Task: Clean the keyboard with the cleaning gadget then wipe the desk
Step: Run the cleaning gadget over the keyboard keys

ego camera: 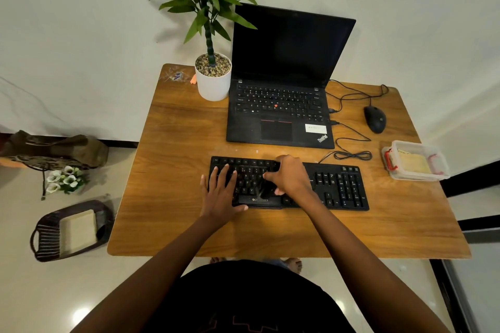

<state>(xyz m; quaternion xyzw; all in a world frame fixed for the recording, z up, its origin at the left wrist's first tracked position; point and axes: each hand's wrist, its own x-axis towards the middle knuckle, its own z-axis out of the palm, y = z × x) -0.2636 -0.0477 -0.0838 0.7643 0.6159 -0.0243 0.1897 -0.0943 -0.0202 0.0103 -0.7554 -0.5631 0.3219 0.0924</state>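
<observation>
A black external keyboard (338, 186) lies on the wooden desk (176, 170) in front of an open black laptop (281, 105). My left hand (220, 192) rests flat with straight fingers on the keyboard's left end. My right hand (290, 176) is curled round a dark cleaning gadget (266, 189) whose bristled end touches the keys in the middle of the keyboard. Most of the gadget is hidden under my fingers.
A white potted plant (213, 81) stands at the desk's back left. A wired black mouse (374, 119) and a clear plastic box (416, 161) holding a yellowish cloth sit on the right. On the floor at left lie a basket (67, 230), white flowers (65, 180) and a bag (54, 147).
</observation>
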